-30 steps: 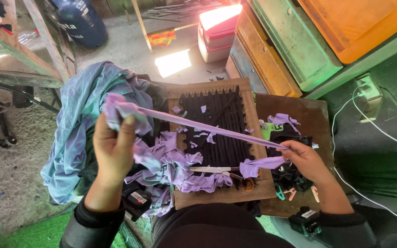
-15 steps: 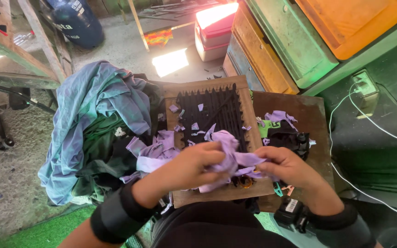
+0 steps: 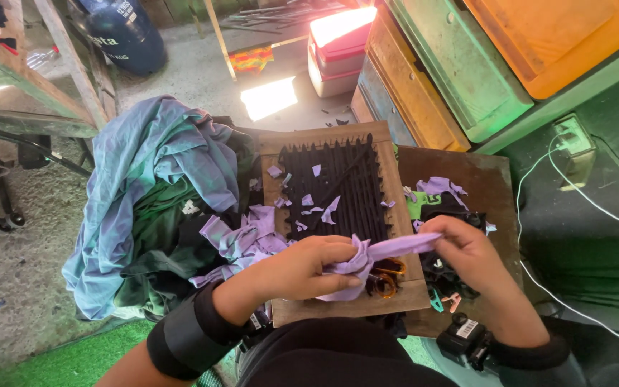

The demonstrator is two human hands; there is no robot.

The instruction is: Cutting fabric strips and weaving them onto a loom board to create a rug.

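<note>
My left hand (image 3: pixel 309 269) grips a bunched lilac fabric strip (image 3: pixel 388 251) over the near edge of a wooden frame loom (image 3: pixel 388 168) strung with black strips. My right hand (image 3: pixel 467 254) pinches the other end of the same strip, a short length held between the two hands. Orange-handled scissors (image 3: pixel 385 281) lie on the frame just under the strip. Lilac scraps (image 3: pixel 241 236) are piled to the left of the loom and dotted over its black weave.
A heap of blue and green clothes (image 3: pixel 152 201) lies left of the loom. The loom rests on a dark wooden board (image 3: pixel 488 186). Stacked orange and green crates (image 3: pixel 467 64) stand behind, a white cable (image 3: pixel 574 193) runs at right, a blue gas cylinder (image 3: pixel 127 32) far left.
One second ago the strip was stretched long between my raised left hand and my right hand. Since then my left hand has come down and toward the right hand, bunching the strip.
</note>
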